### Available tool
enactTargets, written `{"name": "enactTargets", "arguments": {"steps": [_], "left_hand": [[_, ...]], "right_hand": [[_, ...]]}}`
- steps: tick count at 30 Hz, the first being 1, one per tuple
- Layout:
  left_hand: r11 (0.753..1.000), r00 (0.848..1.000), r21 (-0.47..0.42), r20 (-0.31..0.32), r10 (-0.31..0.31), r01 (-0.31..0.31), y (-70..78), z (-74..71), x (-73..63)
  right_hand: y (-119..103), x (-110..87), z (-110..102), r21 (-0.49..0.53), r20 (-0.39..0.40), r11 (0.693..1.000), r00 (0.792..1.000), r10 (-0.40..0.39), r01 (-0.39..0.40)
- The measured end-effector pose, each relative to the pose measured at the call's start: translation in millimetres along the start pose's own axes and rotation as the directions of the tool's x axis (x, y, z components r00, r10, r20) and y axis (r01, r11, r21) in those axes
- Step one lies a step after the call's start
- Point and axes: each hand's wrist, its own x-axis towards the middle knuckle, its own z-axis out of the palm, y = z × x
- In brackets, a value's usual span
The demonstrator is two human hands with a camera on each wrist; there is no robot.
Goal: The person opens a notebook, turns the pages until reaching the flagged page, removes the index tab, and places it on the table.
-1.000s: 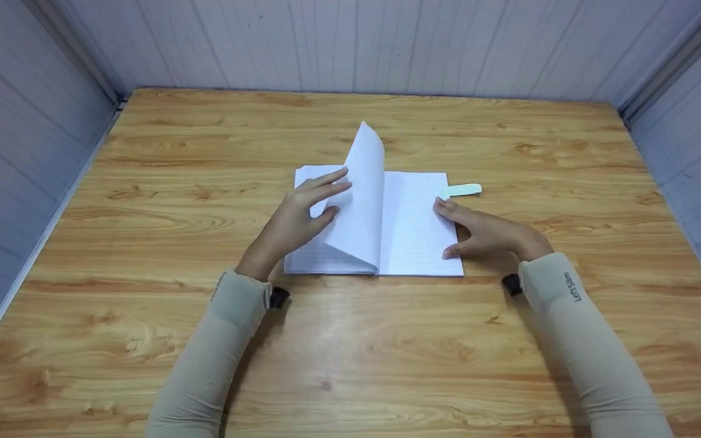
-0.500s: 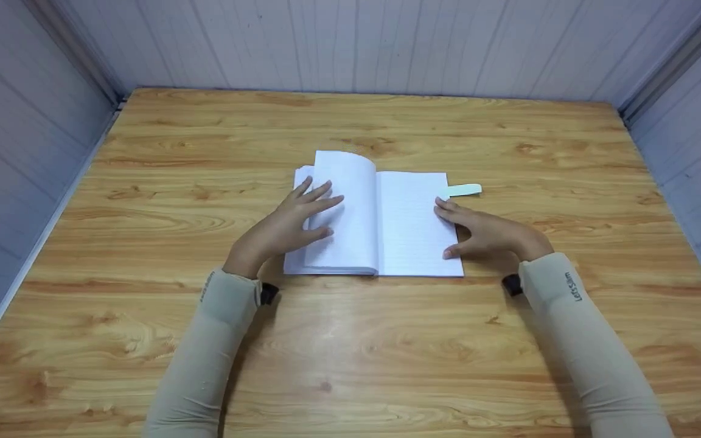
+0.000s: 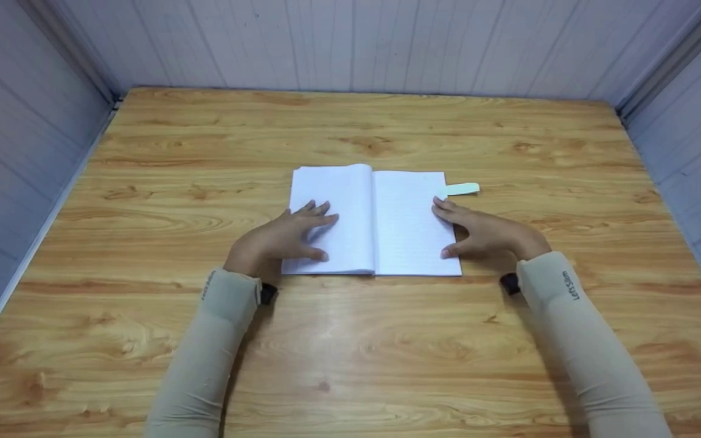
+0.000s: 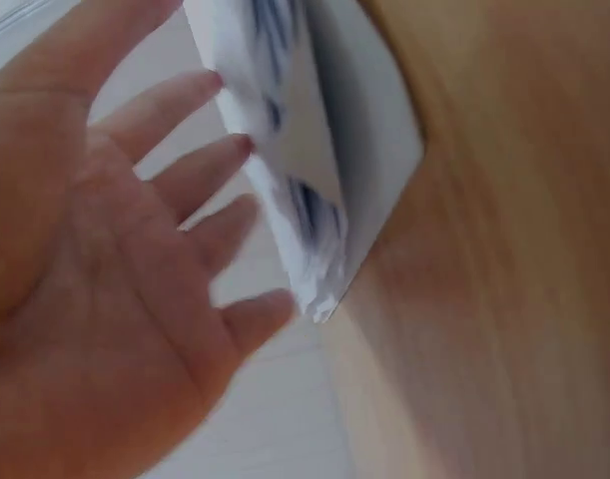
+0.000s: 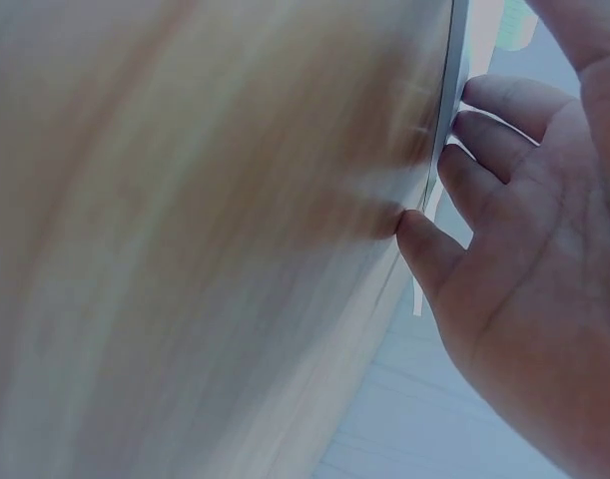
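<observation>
An open notebook [image 3: 408, 225] with white lined pages lies flat on the table, its left-hand stack thicker and curved near the spine. My left hand [image 3: 280, 236] rests on the left page with fingers spread. Over the outer edge of the right page lies my right hand [image 3: 487, 231], thumb and fingers apart. A pale green strip [image 3: 463, 188] sticks out from the right page's edge, just above those fingertips. In the left wrist view, straight fingers [image 4: 200, 180] meet the notebook's page edges [image 4: 285, 150]. The right wrist view has the fingertips right at the notebook's edge [image 5: 447, 100].
The wooden table [image 3: 356, 353] extends on all sides of the notebook. White panel walls [image 3: 350, 42] stand at the back, left and right. A dark wrist device [image 3: 510, 284] shows under each sleeve cuff.
The raised page has swung over to the left and now lies flat on the left stack. My left hand has moved left and down with it. The right hand stays put.
</observation>
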Motion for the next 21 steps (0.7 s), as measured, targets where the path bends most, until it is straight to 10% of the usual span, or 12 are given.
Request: {"name": "enactTargets", "arguments": {"steps": [21], "left_hand": [[0.985, 0.996, -0.149, 0.022, -0.082, 0.084, -13.3, -2.2, -5.1]], "right_hand": [[0, -1.6, -2, 0.016, -0.007, 1.000, 1.000, -0.010, 0.010]]}}
